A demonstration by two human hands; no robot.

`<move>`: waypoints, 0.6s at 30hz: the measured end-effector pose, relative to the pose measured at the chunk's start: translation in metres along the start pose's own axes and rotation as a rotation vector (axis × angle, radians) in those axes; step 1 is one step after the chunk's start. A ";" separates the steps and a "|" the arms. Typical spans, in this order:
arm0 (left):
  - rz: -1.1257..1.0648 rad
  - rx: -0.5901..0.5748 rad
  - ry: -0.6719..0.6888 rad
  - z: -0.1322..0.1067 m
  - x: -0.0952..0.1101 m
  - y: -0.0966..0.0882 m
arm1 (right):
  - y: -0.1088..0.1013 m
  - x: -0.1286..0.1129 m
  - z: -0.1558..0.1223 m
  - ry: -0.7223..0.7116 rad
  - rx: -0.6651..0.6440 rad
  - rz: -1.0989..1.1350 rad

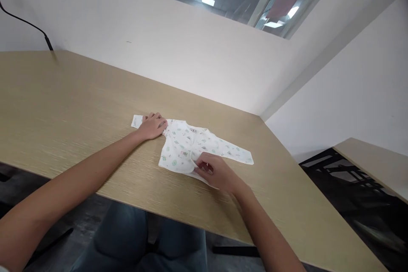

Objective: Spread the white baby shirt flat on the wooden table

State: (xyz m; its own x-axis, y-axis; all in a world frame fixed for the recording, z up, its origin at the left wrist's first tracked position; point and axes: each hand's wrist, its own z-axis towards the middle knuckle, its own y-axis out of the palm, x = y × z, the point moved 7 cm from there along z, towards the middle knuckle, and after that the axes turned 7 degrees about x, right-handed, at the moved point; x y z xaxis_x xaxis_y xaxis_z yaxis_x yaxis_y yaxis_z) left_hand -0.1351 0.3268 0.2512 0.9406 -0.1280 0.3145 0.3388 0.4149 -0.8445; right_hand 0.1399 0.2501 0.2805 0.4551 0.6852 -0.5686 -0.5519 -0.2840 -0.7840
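A small white baby shirt (pixel 180 142) with a scattered green and grey print lies spread on the table, its sleeves stretched out to both sides. My left hand (pixel 154 126) rests flat on the left sleeve near the shoulder, fingers spread. With its fingers pinched, my right hand (pixel 215 171) grips the shirt's front edge at the lower right and lifts it a little. Part of the lower right body of the shirt is hidden behind that hand.
The light wood table (pixel 95 106) runs back to a white wall (pixel 178 46) with a window above. A black cable (pixel 28 22) hangs at the far left. Another table (pixel 376 161) stands at the right, beyond a gap. My legs (pixel 121 229) are below the front edge.
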 end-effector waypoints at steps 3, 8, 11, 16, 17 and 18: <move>-0.017 -0.005 -0.006 0.000 0.000 0.001 | -0.020 -0.002 -0.002 0.062 0.073 0.153; -0.028 -0.014 -0.004 0.000 -0.002 0.004 | -0.013 -0.011 -0.019 0.112 -0.423 0.329; -0.031 0.008 0.006 0.000 0.000 0.000 | -0.019 -0.002 -0.022 0.178 -0.438 0.332; -0.203 0.094 0.212 -0.010 0.041 -0.034 | -0.059 0.051 -0.012 0.313 0.214 0.056; -0.277 0.035 0.289 -0.016 0.057 -0.039 | -0.061 0.064 -0.013 0.338 0.263 -0.034; -0.344 -0.064 0.367 -0.023 0.073 -0.040 | -0.060 0.077 -0.014 0.359 0.264 -0.113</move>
State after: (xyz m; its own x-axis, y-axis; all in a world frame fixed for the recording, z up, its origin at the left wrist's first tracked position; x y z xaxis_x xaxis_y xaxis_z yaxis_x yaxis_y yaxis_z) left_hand -0.0798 0.2804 0.2977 0.7159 -0.5608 0.4159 0.6205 0.2378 -0.7473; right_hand 0.2176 0.3105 0.2800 0.7104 0.4130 -0.5699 -0.6229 -0.0083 -0.7823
